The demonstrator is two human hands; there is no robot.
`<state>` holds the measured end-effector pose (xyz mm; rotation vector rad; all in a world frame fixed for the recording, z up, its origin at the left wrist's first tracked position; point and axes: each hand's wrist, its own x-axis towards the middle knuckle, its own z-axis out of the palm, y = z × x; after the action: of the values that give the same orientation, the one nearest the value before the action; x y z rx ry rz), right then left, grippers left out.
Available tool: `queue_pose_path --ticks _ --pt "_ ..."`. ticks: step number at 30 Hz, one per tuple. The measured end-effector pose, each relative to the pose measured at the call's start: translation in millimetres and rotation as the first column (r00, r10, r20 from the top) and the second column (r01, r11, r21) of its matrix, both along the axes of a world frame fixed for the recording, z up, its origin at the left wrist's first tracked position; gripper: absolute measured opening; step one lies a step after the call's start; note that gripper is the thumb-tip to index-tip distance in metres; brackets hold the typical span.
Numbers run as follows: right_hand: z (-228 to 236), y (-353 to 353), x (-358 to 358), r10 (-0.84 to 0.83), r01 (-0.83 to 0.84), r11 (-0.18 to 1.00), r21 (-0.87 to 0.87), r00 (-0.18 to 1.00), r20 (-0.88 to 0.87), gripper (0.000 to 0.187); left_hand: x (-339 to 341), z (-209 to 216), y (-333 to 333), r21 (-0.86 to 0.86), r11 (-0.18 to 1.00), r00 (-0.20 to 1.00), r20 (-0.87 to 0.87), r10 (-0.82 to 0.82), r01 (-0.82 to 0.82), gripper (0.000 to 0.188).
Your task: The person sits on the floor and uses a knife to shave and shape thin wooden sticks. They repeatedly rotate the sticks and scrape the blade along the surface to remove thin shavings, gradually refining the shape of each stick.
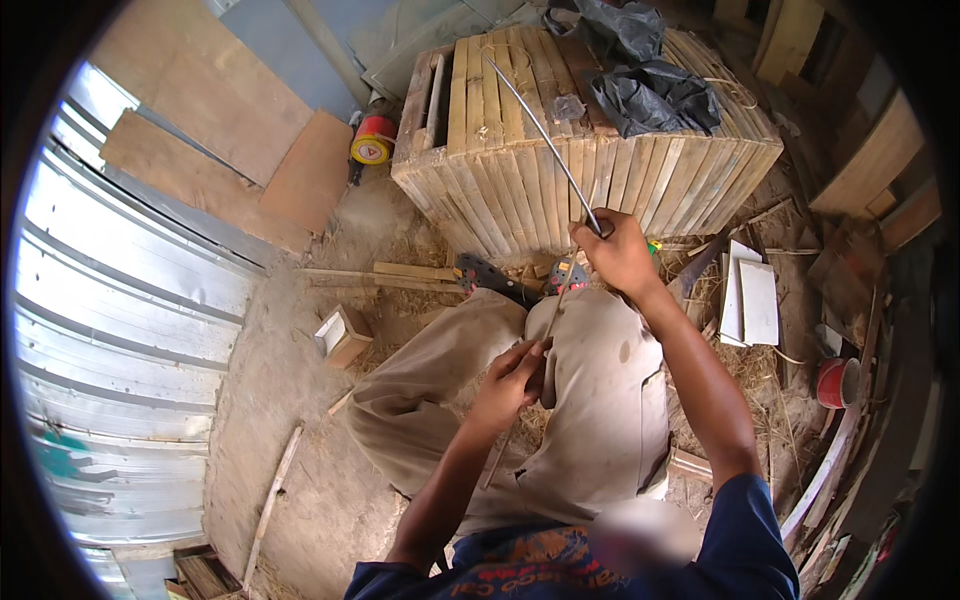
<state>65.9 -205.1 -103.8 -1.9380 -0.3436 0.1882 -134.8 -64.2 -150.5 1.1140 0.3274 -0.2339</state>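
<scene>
My right hand (622,250) is closed round the lower end of a long, thin grey metal rod (545,135), which points up and to the left over the wooden crate; I cannot tell whether it has a blade edge. Over my thigh, my left hand (512,382) pinches a thin, light-brown stick (556,312). The stick passes up towards my right hand and down past my left palm. A small dark piece (549,388) lies beside the left fingers, partly hidden by them. My bent legs in beige trousers (600,400) are under both hands.
A slatted wooden crate (600,190) stands ahead, with black plastic sheeting (655,95) on top. A red and yellow container (372,140) is left of it. White boards (750,295) and a red tin (838,382) lie right. Corrugated metal (130,340) lines the left.
</scene>
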Motion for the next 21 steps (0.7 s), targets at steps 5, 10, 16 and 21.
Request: queue_pose_path --ticks 5,10,16,21 --pt "19 -18 -6 0.037 -0.034 0.997 0.065 0.998 -0.046 0.043 3 11 0 -0.117 0.979 0.984 -0.094 0.154 -0.164 0.033" --pt "18 -46 -11 0.010 -0.012 1.000 0.016 0.992 0.124 0.035 13 13 12 -0.256 0.949 0.982 -0.085 0.169 -0.185 0.028" --pt "-20 -64 -36 -0.026 0.048 0.922 -0.385 0.998 0.063 0.038 27 2 15 -0.279 0.927 0.968 -0.093 0.232 -0.249 0.023" --pt "-39 -70 -37 0.314 -0.111 0.822 -0.558 0.907 0.281 0.027 55 6 7 -0.122 0.973 0.980 0.013 0.201 -0.198 0.026"
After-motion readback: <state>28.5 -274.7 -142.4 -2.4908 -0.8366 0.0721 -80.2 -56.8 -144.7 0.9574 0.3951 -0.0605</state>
